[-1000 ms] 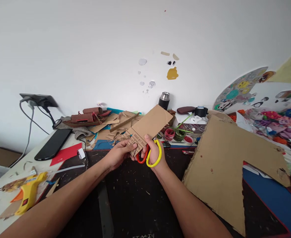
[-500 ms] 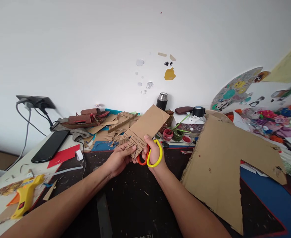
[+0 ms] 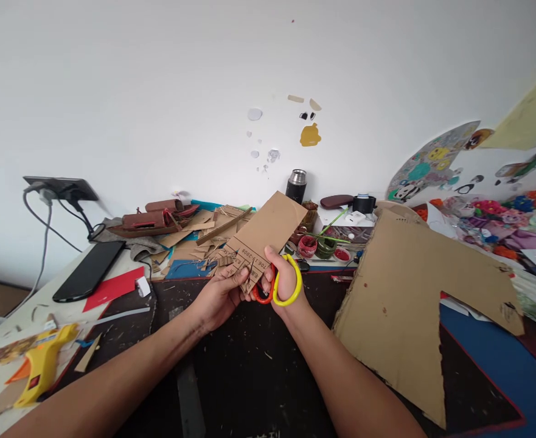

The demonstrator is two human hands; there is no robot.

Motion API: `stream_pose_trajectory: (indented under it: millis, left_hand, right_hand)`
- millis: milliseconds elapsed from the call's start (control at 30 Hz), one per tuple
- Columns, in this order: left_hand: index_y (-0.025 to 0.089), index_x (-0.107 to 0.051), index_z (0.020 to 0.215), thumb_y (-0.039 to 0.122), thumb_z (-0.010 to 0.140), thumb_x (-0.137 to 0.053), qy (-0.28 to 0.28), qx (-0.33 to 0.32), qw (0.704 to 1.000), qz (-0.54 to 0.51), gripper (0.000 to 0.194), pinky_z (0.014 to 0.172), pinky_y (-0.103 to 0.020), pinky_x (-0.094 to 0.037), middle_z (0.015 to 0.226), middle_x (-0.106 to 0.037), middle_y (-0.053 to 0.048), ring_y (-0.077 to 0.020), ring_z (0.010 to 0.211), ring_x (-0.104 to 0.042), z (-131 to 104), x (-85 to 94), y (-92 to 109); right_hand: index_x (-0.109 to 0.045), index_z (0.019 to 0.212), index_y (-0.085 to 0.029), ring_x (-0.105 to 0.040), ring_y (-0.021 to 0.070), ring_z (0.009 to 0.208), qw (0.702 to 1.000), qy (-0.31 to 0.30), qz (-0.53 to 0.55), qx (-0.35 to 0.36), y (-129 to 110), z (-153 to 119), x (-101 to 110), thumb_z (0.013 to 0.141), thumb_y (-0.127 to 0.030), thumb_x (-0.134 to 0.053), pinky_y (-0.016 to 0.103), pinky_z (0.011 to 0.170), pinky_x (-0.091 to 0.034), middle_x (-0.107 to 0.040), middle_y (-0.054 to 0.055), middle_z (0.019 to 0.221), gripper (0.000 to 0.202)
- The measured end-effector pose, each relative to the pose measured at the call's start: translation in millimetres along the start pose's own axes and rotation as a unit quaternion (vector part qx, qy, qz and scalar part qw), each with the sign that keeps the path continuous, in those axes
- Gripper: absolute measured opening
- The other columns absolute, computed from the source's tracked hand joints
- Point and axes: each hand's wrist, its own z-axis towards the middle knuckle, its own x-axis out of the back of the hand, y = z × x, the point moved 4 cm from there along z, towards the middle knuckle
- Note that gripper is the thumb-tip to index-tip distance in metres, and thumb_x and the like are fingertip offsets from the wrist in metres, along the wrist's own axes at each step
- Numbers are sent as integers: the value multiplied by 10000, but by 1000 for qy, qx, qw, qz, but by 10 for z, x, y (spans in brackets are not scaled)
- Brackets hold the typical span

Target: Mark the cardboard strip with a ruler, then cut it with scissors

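Observation:
My left hand [image 3: 217, 295] pinches the near end of a long brown cardboard strip [image 3: 270, 228] with printed text, held up over the dark cutting mat [image 3: 244, 359]. My right hand [image 3: 283, 283] grips scissors with a yellow and an orange handle loop [image 3: 288, 291]; the blades are hidden behind the strip's near end. That near edge looks cut into a fringe of narrow tabs. Both hands meet at the middle of the view.
A large notched cardboard sheet [image 3: 409, 298] lies at the right. A yellow glue gun [image 3: 39, 371] sits at the left front, a black phone [image 3: 89, 271] and red paper [image 3: 112, 286] beyond it. Cardboard scraps [image 3: 199, 237], paint pots [image 3: 325, 248] and a flask [image 3: 296, 185] line the back.
The hands, strip and scissors have stayed together in about the same pose; the view has shifted slightly. The strip's near edge looks a little more fringed.

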Motion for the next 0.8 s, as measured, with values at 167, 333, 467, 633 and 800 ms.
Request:
stream_pose_trajectory:
  millis: [167,333,467,633,800]
  left_hand:
    - [154,-765,938,464,797,-988,9,-4,1000,-4,407,614,-240,-550,830,-738,-46,-130,651,-631,-3,22,-19]
    - [182,-720,816,421,747,-1031,-10,18,998,-51,399,896,-324,-626,878,-765,-40,-197,886,-764,-109,-120,-106]
    - [165,-739,853,495,843,-952,-53,40,998,-11,393,771,-291,-591,839,-776,-71,-189,780,-764,-168,-250,-102]
    - [180,-704,890,651,898,-839,-92,58,981,160,490,475,-239,-345,592,-680,-16,-131,446,-592,-121,-159,74]
    - [246,-644,1012,593,970,-738,-149,91,930,322,362,522,-275,-431,716,-747,-15,-170,521,-631,-131,-39,317]
  right_hand:
    - [-450,525,-257,-446,136,305,999,-3,2,-33,17,5,16,765,-694,-858,279,331,-442,-449,-44,372,644]
    - [-389,524,-253,-435,116,331,997,67,27,11,-164,92,125,794,-679,-860,248,337,-397,-422,-54,392,690]
    - [-407,586,-241,-418,84,346,987,132,64,59,-272,125,190,767,-580,-914,207,335,-315,-448,-73,447,637]
    - [-395,612,-245,-415,85,346,994,88,62,27,-244,117,149,778,-570,-898,209,343,-335,-438,-82,448,622]
    - [-434,645,-232,-400,66,341,991,99,83,43,-341,115,169,734,-497,-949,189,348,-318,-432,-104,446,586]
